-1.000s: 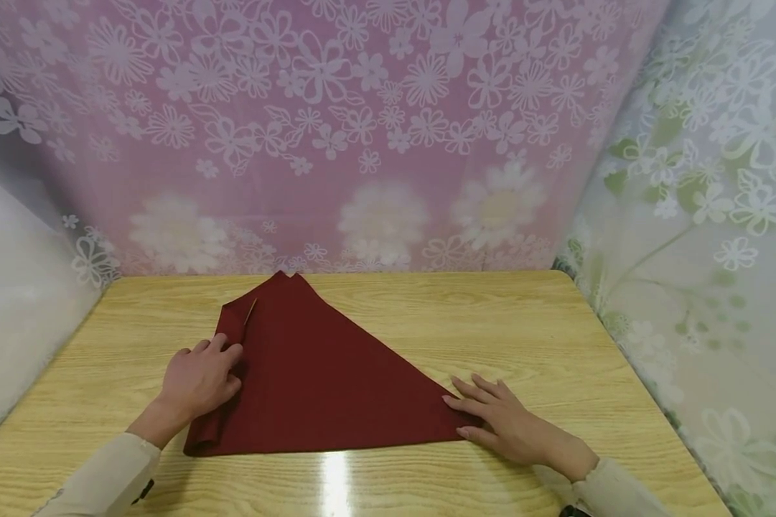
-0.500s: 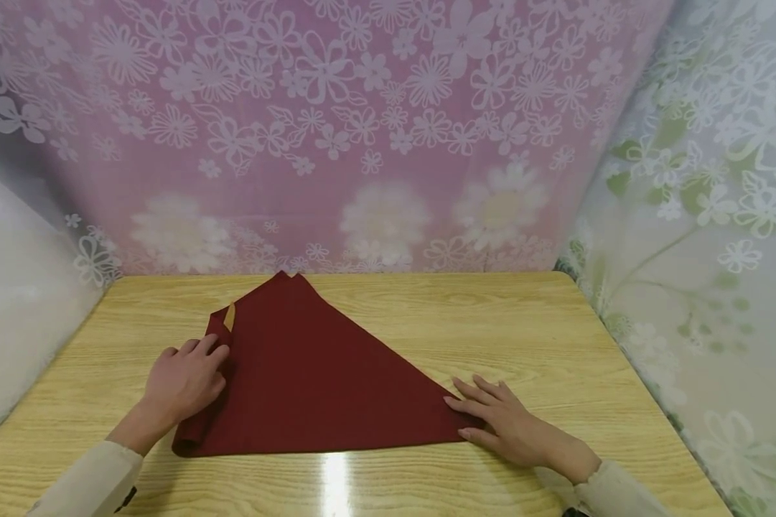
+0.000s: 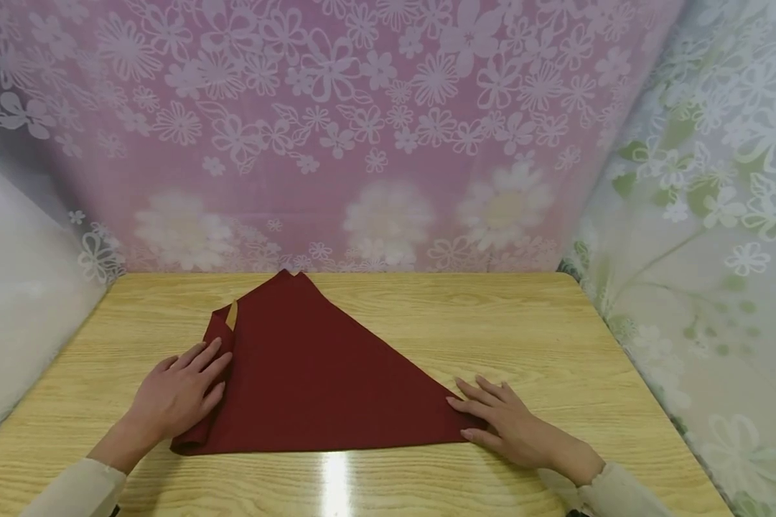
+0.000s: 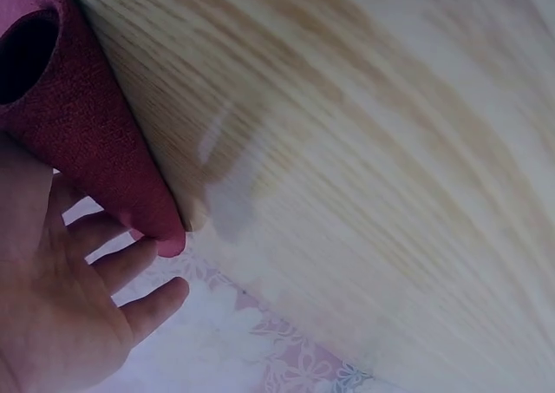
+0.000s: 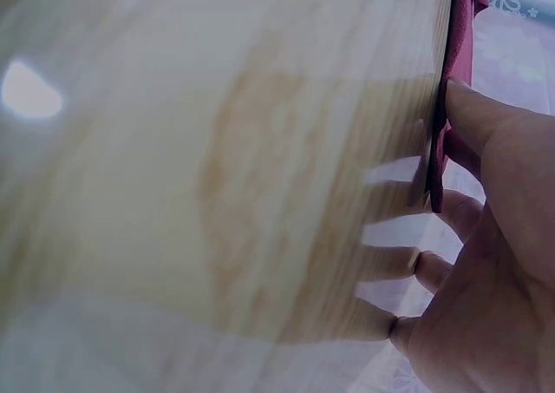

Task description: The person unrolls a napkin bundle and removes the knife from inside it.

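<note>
A dark red cloth (image 3: 323, 380) lies on the wooden table, its left edge turned over into a loose roll (image 3: 218, 330). On that roll rests my left hand (image 3: 177, 395), fingers fairly straight and spread along it. In the left wrist view the roll's hollow end (image 4: 26, 59) faces the camera, above the fingers (image 4: 156, 311). My right hand (image 3: 520, 427) lies with extended fingers on the cloth's pointed right corner. The right wrist view has the thumb (image 5: 477, 115) against the cloth's edge (image 5: 460, 55), with fingertips touching the tabletop.
The wood-grain table (image 3: 491, 323) reaches back to a pink flowered curtain (image 3: 362, 143). A pale flowered sheet (image 3: 704, 287) hangs along the right side, and a whitish one (image 3: 26, 287) along the left. A tan sliver (image 3: 232, 316) shows beside the roll's far end.
The left hand has moved left with the rolled edge, and its fingers have straightened over it. The rolled edge sits further left. The right hand has stayed on the corner.
</note>
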`<action>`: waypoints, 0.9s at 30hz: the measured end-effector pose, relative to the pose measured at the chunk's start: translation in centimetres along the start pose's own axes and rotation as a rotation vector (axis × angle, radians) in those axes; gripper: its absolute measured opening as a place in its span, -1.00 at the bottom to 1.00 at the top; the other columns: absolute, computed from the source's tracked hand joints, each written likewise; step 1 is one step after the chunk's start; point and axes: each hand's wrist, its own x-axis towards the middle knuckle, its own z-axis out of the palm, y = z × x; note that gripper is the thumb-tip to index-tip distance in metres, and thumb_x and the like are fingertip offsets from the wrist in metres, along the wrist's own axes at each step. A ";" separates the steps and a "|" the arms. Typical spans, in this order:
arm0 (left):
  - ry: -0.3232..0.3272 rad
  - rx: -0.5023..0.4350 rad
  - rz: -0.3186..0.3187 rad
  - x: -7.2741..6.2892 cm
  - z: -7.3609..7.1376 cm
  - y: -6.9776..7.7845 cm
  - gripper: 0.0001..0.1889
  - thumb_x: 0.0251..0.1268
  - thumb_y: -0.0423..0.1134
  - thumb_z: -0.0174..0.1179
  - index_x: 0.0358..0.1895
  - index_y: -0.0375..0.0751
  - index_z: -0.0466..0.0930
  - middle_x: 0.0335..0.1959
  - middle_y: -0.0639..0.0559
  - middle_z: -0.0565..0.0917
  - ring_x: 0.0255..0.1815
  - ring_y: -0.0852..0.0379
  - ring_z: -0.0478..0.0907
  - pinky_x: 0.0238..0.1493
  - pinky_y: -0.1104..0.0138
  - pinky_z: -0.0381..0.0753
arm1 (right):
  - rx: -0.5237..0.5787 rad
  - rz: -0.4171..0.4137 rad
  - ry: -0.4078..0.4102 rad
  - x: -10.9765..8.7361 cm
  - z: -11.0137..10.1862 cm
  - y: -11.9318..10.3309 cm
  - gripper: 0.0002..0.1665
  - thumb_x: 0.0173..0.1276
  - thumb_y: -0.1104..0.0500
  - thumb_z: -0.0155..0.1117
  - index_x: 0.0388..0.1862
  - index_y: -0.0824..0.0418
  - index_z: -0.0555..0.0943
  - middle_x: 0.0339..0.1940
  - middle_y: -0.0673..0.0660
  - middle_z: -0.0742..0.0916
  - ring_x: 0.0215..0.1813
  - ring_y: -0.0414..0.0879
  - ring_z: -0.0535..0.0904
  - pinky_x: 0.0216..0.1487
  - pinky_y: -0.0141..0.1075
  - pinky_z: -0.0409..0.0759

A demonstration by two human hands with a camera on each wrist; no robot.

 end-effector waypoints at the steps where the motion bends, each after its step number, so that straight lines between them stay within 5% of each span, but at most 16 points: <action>1: -0.016 -0.010 -0.004 0.0 0.0 0.0 -0.51 0.28 -0.06 0.17 0.23 -0.19 0.54 0.29 -0.24 0.42 0.27 -0.21 0.36 0.06 -0.11 0.42 | 0.000 0.001 0.001 0.0 0.0 0.0 -0.42 0.49 -0.07 0.04 0.41 0.08 0.37 0.47 0.24 0.27 0.43 0.37 0.06 0.15 0.48 0.01; 10: -0.151 -0.119 -0.052 -0.2 -0.1 -0.5 -0.45 0.39 0.03 0.08 0.34 -0.17 0.42 0.36 -0.29 0.31 0.34 -0.28 0.24 0.12 -0.14 0.37 | -0.007 -0.001 0.011 0.0 0.1 0.0 -0.42 0.48 -0.06 0.05 0.41 0.08 0.38 0.47 0.24 0.28 0.43 0.37 0.07 0.15 0.48 0.01; 27: -0.145 -0.099 -0.037 -0.8 -0.1 0.2 -0.33 0.38 0.15 0.03 0.36 -0.28 0.35 0.39 -0.30 0.26 0.39 -0.24 0.16 0.20 -0.09 0.31 | -0.017 -0.006 0.014 0.0 0.1 0.2 -0.42 0.49 -0.08 0.02 0.42 0.06 0.37 0.47 0.22 0.27 0.43 0.37 0.08 0.14 0.48 0.02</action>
